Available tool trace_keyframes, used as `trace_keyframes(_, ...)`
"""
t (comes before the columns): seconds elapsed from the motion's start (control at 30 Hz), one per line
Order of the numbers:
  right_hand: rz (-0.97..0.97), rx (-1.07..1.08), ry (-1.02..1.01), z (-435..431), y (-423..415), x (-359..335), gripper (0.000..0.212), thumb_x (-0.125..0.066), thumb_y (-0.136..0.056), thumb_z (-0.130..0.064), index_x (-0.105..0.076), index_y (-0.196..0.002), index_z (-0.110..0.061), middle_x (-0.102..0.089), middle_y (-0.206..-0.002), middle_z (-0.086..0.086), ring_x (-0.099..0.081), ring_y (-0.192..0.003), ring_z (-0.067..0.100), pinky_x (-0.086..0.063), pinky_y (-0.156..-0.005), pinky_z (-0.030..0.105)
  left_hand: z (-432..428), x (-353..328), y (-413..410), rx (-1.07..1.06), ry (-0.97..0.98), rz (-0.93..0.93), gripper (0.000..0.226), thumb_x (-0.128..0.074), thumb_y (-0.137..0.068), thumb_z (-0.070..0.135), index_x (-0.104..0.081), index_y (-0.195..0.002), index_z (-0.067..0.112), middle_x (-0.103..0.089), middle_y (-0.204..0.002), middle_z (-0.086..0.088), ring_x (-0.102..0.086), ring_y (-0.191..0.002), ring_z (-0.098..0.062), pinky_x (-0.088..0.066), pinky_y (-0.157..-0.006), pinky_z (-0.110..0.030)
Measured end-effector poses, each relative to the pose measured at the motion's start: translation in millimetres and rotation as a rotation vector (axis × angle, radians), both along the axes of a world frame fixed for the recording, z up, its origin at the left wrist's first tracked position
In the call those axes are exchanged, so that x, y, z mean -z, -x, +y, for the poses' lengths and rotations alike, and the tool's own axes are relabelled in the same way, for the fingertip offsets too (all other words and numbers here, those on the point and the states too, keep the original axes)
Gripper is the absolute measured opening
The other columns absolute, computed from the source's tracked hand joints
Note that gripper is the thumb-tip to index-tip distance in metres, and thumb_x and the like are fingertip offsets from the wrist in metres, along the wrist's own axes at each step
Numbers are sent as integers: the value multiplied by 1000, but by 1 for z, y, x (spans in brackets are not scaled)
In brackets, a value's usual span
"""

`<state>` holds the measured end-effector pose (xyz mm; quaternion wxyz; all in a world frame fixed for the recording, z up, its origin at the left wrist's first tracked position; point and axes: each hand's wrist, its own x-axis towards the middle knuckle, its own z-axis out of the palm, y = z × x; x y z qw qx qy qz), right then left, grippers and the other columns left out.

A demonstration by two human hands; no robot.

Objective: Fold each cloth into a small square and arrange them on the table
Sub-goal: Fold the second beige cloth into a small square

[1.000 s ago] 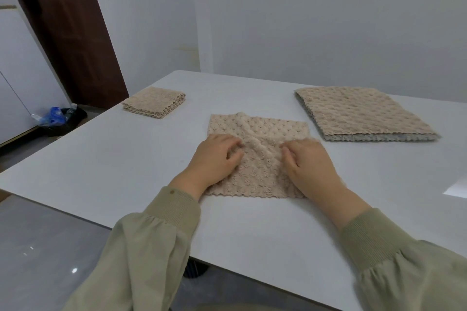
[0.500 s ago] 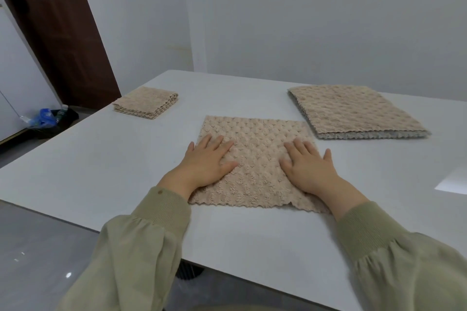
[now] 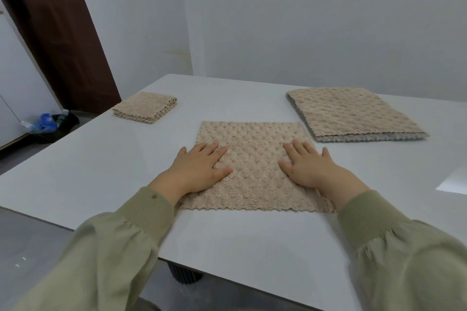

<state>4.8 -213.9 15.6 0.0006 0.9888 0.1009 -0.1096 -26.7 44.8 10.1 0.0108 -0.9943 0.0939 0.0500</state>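
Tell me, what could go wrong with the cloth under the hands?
The spread cloth lies close to the table's near edge, so a careless fold might drag it off. It also lies close to the unfolded stack, so a fold could catch that stack. Both hands, left and right, lie flat, gripping nothing, so it may bunch.

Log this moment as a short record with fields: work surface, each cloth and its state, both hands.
surface: white table
centre cloth: beige cloth, spread flat near the front edge, not yet folded small
left hand: left hand flat, palm down on the cloth's left part
right hand: right hand flat, palm down on its right part
far left: folded square, lying apart
far right: stack of flat cloths, unfolded
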Motion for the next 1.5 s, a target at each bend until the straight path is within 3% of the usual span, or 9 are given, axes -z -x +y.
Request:
trace_keyframes(0.23,-285,-96,-81,7,-17,-13,37,-28,-96,-37,-57,-107,-16,-58,-119,5,-50,-106,22,-34,-104,49,5,-33,-37,-44,448,-2,36,-42,-96,45,-64,-114,22,-65,-114,4,-59,-103,-16,-45,-89,-33)
trace_keyframes(0.37,-349,-71,-74,13,-45,-10,40,-27,-97,-32,-51,-123,-13,-50,-126,8,-42,-122,26,-30,-106,49,10,-26,-68,-139,712,-114,38,-47,-97,30,-50,-134,21,-45,-141,3,-40,-130,-15,-30,-106,-28)
trace_keyframes(0.5,-209,-3,6,6,-74,-4,45,-25,-97,-39,-43,-134,-20,-45,-137,6,-41,-127,27,-23,-108,52,13,3,-81,-168,521,-231,39,-45,-96,24,-49,-134,13,-50,-135,-5,-41,-128,-22,-32,-101,-31)
trace_keyframes(0.7,-640,40,-205,0,-103,8,31,-42,-93,-23,-63,-76,-9,-61,-84,9,-55,-82,28,-38,-74,35,22,13,-101,-260,536,-290,48,-37,-100,31,-36,-144,13,-43,-141,-9,-36,-132,-24,-29,-106,-35)
trace_keyframes(0.87,-513,53,-104,-8,-108,18,38,-32,-99,-26,-50,-130,-13,-52,-134,11,-38,-129,30,-16,-111,52,25,15,-113,-321,501,-290,44,-35,-100,25,-37,-143,16,-41,-144,-8,-35,-134,-25,-31,-106,-37)
trace_keyframes(1.03,-464,53,-98,-5,-110,17,44,-25,-100,-26,-35,-142,-17,-45,-141,10,-31,-135,30,-10,-113,56,25,11,-112,-313,710,-299,45,-46,-93,12,-49,-136,24,-49,-140,-1,-46,-126,-20,-40,-103,-37)
trace_keyframes(1.23,-563,-18,-280,-3,-110,15,42,-48,-85,-4,-55,-126,-9,-60,-115,15,-46,-110,35,-37,-94,41,23,4,-108,-303,990,-322,62,-46,-82,-10,-50,-133,25,-49,-90,3,-46,-66,-11,-40,-52,-19)
trace_keyframes(1.4,-615,-29,-354,0,-106,8,19,-53,-73,5,-59,-85,-8,-47,-87,4,-36,-84,22,-26,-70,30,18,0,-103,-303,1008,-321,13,-53,-80,4,-54,-73,15,-39,-66,-2,-34,-57,-15,-28,-53,-26)
trace_keyframes(1.5,-603,31,-431,-1,-104,5,20,-50,-69,10,-50,-77,-9,-49,-78,5,-44,-78,24,-28,-60,32,19,3,-104,-351,1040,-388,31,-59,-82,13,-36,-60,12,-29,-58,-2,-30,-54,-16,-27,-55,-27)
